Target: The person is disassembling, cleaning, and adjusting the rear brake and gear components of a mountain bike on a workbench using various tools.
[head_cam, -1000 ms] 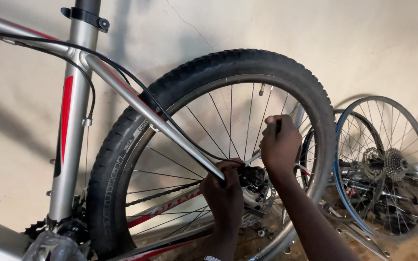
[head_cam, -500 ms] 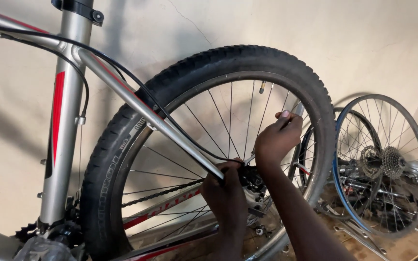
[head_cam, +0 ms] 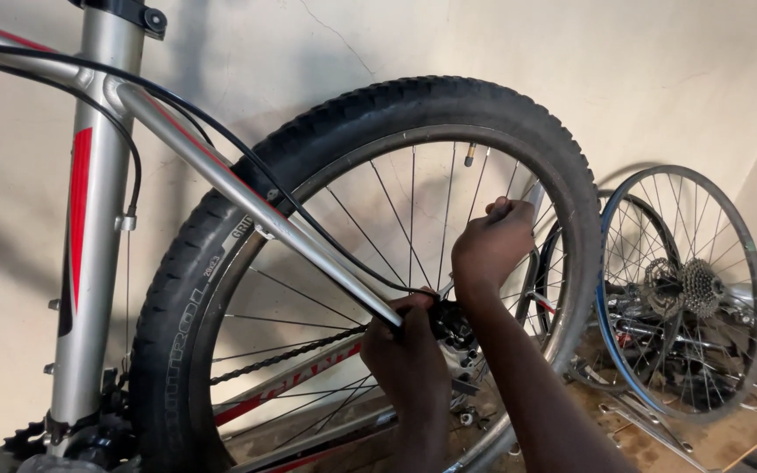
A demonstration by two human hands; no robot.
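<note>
loose wheel (head_cam: 681,289) right of bike wheel (head_cam: 378,271)

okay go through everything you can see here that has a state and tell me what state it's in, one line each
rear wheel: mounted in the frame, tyre on the rim
chain: on the bike, running toward the hub
left hand: closed at the hub end of the seat stay
right hand: closed among the spokes near the rim; what it holds cannot be told
spare wheel: off any bike, no tyre, cassette fitted, leaning by the wall

Bicycle workshop: loose wheels (head_cam: 685,289), frame (head_cam: 98,219).
</note>
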